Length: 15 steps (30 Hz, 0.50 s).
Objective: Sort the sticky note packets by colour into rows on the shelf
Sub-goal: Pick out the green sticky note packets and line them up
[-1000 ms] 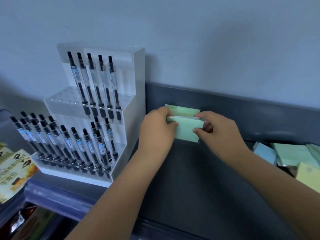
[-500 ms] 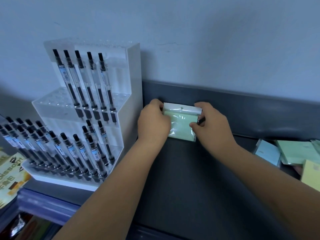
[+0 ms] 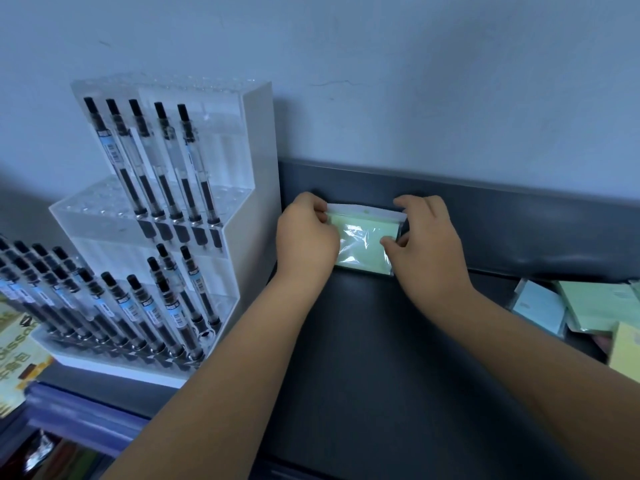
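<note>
A green sticky note packet in clear plastic with a white header strip stands propped against the back rim of the dark shelf, at its far left corner. My left hand pinches its left edge. My right hand grips its right edge, fingers at the top corner and thumb on the front. Whether a second packet stands behind it is hidden. At the right edge lies a loose pile of packets: a pale blue one, a green one and a yellow one.
A white and clear acrylic tiered pen stand full of black pens stands directly left of the packet, close to my left hand. A blue-grey wall rises behind the shelf. Printed packages sit at the lower left.
The packet has gone from tilted in front of a second green packet to upright against the back rim. Both hands moved back with it and shifted to its side edges.
</note>
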Tool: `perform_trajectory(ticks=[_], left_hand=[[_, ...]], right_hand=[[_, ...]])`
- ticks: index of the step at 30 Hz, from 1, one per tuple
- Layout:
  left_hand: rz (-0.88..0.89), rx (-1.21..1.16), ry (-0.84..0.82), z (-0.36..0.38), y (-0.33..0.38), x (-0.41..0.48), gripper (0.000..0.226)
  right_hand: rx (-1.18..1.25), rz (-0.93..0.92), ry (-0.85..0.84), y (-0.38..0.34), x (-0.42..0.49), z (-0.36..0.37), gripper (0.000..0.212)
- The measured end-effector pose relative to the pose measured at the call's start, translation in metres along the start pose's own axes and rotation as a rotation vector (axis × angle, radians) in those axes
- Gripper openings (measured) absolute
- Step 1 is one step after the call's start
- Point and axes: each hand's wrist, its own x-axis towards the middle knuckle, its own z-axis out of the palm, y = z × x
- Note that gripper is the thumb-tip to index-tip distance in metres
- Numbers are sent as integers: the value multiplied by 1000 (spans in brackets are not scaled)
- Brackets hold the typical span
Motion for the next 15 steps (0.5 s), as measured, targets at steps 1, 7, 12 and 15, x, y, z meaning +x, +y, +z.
perform_trajectory(ticks=[1, 7, 12, 15], left_hand=[[-6, -8, -9, 0, 0, 1, 33], [22, 39, -16, -2, -4, 0, 38], [12, 169, -55, -5, -6, -4, 35], [-54, 265, -107, -7, -5, -5, 34]], right_hand=[[-4, -1, 1, 0, 0, 0, 49], [-97, -20, 0, 2, -3, 0, 36], [-135, -73, -2, 2, -5, 0, 18], [-175, -96, 8, -1, -6, 0, 30]])
